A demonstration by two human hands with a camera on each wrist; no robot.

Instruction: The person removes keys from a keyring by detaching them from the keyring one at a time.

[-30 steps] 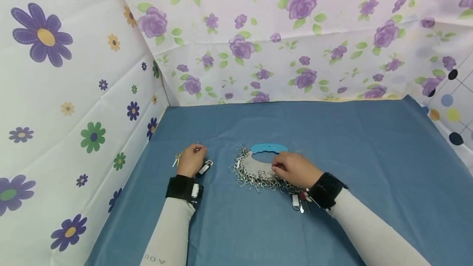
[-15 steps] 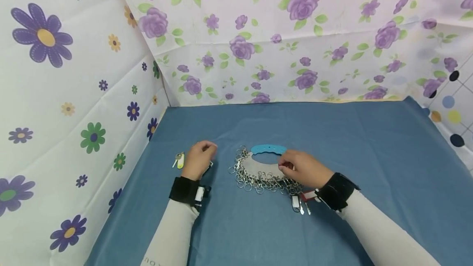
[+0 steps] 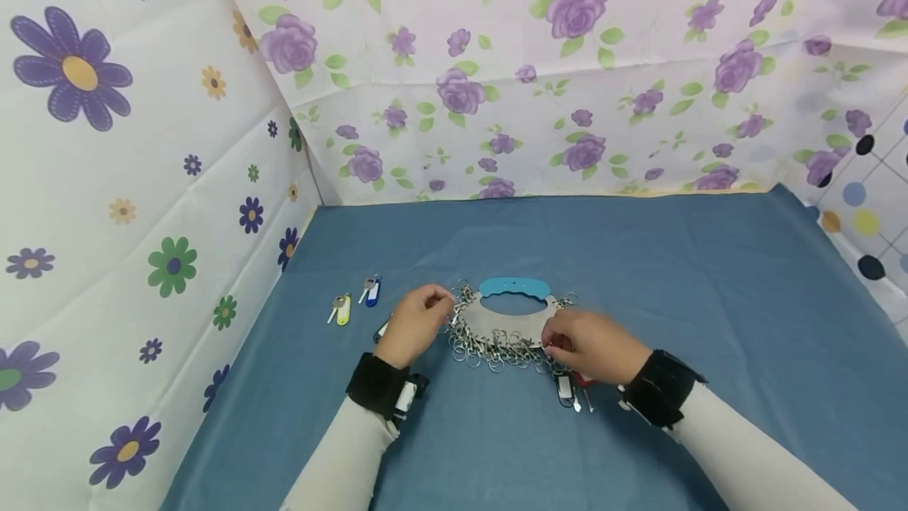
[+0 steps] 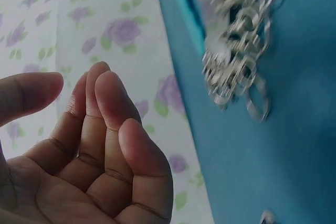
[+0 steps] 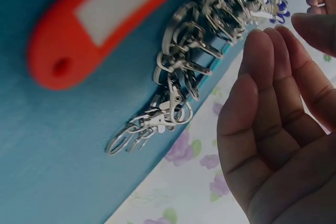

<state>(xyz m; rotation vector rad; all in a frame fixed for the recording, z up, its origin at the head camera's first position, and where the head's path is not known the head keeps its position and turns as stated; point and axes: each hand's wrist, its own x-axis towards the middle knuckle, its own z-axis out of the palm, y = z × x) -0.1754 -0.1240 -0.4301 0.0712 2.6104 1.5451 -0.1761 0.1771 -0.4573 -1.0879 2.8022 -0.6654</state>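
Note:
A grey metal plate (image 3: 489, 323) with a light-blue handle (image 3: 514, 287) lies on the blue cloth, fringed with several metal clips and rings (image 5: 178, 72). Beside its left end is my left hand (image 3: 417, 323), fingers loosely bent, nothing between them in the left wrist view. My right hand (image 3: 597, 345) is at the plate's lower right edge; its thumb and fingers stand apart with nothing held in the right wrist view. Below it, a red key tag (image 5: 79, 35) and a black-edged key tag (image 3: 564, 387) with keys hang by the clips.
Left of the plate lie keys with a yellow tag (image 3: 344, 310) and keys with a blue tag (image 3: 373, 292). A black-edged tag (image 3: 381, 330) is partly hidden by my left hand. Flowered sheets (image 3: 461, 140) rise at the back and left.
My left hand has moved right, away from the blue-tagged keys it was covering, to the plate's left end. My right hand has shifted slightly right and nearer.

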